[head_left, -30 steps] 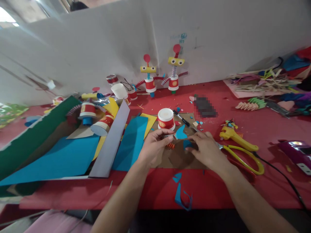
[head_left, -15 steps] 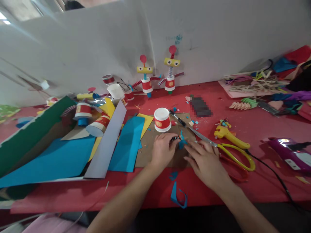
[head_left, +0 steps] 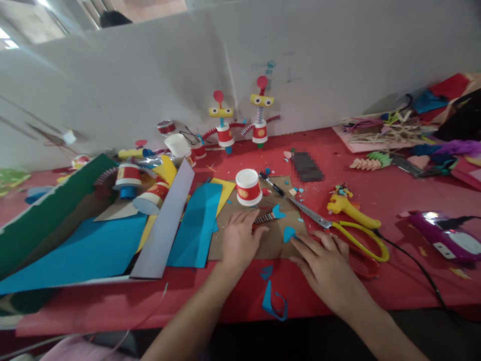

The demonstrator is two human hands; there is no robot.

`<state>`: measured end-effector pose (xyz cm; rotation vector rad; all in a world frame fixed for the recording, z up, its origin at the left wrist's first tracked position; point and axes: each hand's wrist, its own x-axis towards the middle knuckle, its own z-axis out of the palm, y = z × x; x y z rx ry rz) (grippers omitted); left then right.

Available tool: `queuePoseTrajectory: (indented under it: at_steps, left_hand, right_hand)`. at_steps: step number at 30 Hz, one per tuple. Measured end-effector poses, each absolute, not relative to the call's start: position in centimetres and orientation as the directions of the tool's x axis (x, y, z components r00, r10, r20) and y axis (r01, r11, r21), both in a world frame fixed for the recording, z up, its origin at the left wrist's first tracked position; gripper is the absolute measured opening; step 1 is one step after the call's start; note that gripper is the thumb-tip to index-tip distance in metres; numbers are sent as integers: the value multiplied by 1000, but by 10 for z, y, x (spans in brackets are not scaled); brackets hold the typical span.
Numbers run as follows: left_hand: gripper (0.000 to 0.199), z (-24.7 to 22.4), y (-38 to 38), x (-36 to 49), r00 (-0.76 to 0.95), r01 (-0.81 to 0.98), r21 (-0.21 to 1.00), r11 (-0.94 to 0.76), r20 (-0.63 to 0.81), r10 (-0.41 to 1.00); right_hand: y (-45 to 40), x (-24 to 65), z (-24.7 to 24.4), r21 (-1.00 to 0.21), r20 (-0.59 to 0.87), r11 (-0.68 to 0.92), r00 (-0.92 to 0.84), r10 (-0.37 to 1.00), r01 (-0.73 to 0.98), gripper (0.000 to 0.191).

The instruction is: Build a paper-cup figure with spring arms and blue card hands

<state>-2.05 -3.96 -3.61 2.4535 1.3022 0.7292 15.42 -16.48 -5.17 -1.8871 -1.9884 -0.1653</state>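
Observation:
My left hand (head_left: 240,238) rests on the cardboard mat (head_left: 274,245), its fingers stretched out and thumb apart. Beside its fingertips lies a striped folded-paper spring (head_left: 265,218) with a blue forked paper piece (head_left: 278,212) at its right end; the spring's left end is hidden by the hand. My right hand (head_left: 321,258) lies flat with fingers extended, its fingertips touching a small rounded blue paper piece (head_left: 289,233). Just behind the hands, an upside-down red and white paper cup (head_left: 248,187) stands on the mat.
Yellow-handled scissors (head_left: 361,239) and a yellow glue gun (head_left: 351,210) lie to the right, near a purple device (head_left: 443,235). A black pen (head_left: 272,184) is behind. Left stands a box (head_left: 165,225) with coloured paper; two cup figures (head_left: 225,135) stand against the wall.
My left hand has shifted left and loosened from the spring, which now lies more in sight. The right hand has drawn away from the spring's end and touches the rounded blue piece.

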Motion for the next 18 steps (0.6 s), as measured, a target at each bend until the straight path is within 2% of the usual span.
queuePoseTrajectory:
  at_steps: [5,9,13,18]
  left_hand:
    - [53,-38,-43,-44,459,666,501,-552,309,833]
    - [59,-40,-45,-53,491,648,523,-554,270,828]
    - [50,-40,-45,-58,534,640,542,-544,195,823]
    - [29,-34,-47,-57,519,635,594,-495,147,842]
  right_hand:
    - [-166,158,-53,-230,358,99,-10,934,968,29]
    - [-166,158,-51,-288,417,126,6,909,949,24]
    - [-168,155,-51,-329,496,181,6,868,927,19]
    - [-172,155,-52,-363,535,213,16,845,907,18]
